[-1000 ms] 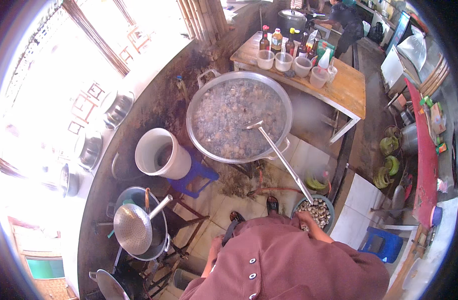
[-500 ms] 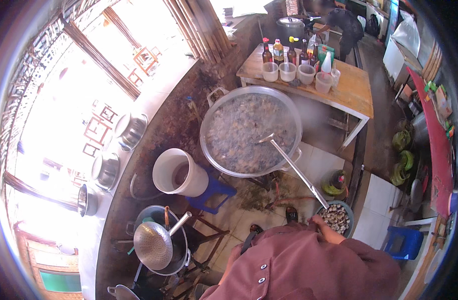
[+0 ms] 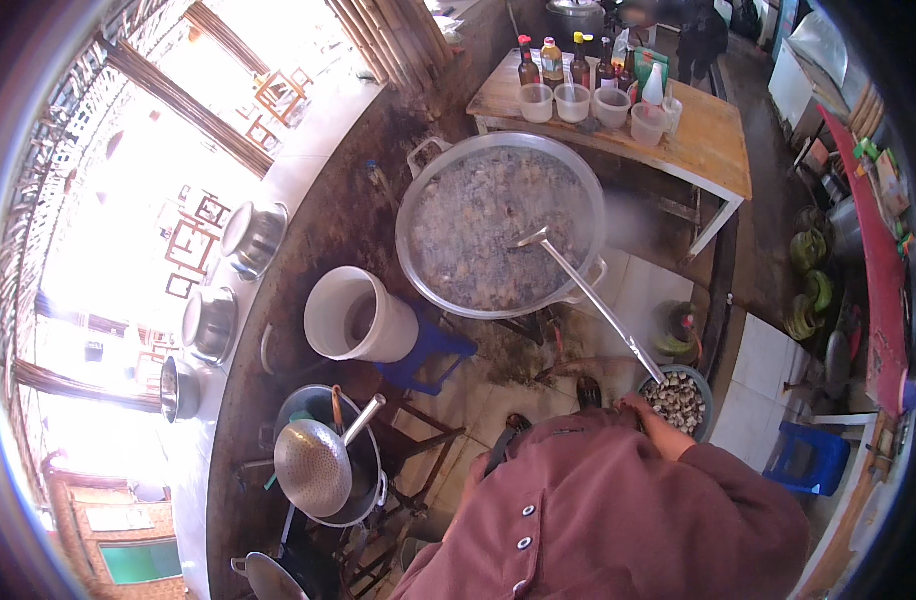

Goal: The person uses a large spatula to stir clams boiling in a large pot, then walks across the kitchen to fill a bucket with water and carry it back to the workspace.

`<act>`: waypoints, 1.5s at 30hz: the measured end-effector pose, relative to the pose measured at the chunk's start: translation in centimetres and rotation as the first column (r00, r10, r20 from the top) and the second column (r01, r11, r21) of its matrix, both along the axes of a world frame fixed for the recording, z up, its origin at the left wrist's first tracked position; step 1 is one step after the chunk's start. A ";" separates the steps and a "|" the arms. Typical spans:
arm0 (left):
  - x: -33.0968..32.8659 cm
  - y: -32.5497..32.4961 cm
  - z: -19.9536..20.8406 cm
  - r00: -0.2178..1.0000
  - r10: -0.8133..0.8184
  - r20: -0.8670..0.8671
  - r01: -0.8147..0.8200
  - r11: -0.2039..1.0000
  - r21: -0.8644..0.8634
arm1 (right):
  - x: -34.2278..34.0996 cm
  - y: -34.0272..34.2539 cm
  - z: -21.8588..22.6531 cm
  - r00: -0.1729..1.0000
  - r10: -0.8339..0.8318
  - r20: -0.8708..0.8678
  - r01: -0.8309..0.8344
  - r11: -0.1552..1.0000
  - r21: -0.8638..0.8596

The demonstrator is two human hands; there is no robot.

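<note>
My right hand [image 3: 634, 407] is at the front of my brown shirt, beside the left rim of a round grey-green bowl [image 3: 709, 424]. The bowl holds many small pale chunks [image 3: 676, 402]. My fingers are mostly hidden, so I cannot tell whether they grip anything. A long-handled metal ladle [image 3: 603, 310] leans across a wide metal pan [image 3: 402, 240], its head over the bubbling contents and its handle end by the bowl. Steaming dark liquid with many pieces fills the pan. My left hand is hidden behind my shirt; only a little skin shows at its left edge.
A white bucket [image 3: 396, 335] stands on a blue stool [image 3: 438, 355]. Lower left, a perforated strainer [image 3: 313, 470] lies over a large pot [image 3: 380, 465]. Bottles and plastic tubs crowd a wooden table [image 3: 713, 165]. A gas cylinder [image 3: 676, 332] stands right of the pan.
The view has tilted, so most things sit higher in the picture. Steam over the pan looks thinner. My right hand, the ladle and the bowl keep their places relative to each other.
</note>
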State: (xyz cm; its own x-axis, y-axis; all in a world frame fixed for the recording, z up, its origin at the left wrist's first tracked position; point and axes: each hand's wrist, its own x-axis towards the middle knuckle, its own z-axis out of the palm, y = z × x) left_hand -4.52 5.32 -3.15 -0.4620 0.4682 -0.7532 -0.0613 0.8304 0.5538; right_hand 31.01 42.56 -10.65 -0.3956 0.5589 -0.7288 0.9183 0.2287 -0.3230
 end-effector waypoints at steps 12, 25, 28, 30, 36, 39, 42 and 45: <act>0.5 -0.5 -0.2 1.000 0.014 -0.005 -0.014 1.000 -0.024 | -0.5 -0.1 3.5 0.985 0.165 -0.051 -0.158 0.980 0.120; 0.3 0.8 -0.7 0.998 -0.052 -0.039 0.049 0.997 -0.059 | -0.5 -0.1 4.8 0.989 -0.110 -0.097 0.106 0.993 -0.045; 0.3 1.2 -0.8 0.965 0.236 0.112 -0.236 0.972 -0.014 | -0.3 -0.2 5.7 0.975 -0.176 -0.136 0.166 0.983 -0.080; 0.4 1.4 -1.1 0.958 0.278 0.075 -0.277 0.961 -0.016 | -0.3 -0.2 6.0 0.978 -0.149 -0.145 0.139 0.987 -0.075; -0.2 1.3 -1.3 0.893 0.338 0.297 -0.354 0.935 0.000 | -0.3 -0.1 5.4 0.982 -0.154 -0.112 0.149 0.987 -0.052; -0.4 1.5 -1.4 0.929 0.275 0.246 -0.286 0.958 0.006 | -0.4 0.0 5.6 0.989 -0.058 -0.139 0.057 0.998 -0.011; -0.4 1.7 -1.1 0.951 -0.192 -0.243 0.212 0.976 0.059 | -0.5 0.1 6.4 0.990 0.010 -0.140 -0.007 1.000 0.020; -0.2 1.6 -0.4 0.875 0.379 0.301 -0.400 0.917 0.008 | -0.4 0.3 6.9 0.994 -0.081 -0.078 0.075 0.994 -0.086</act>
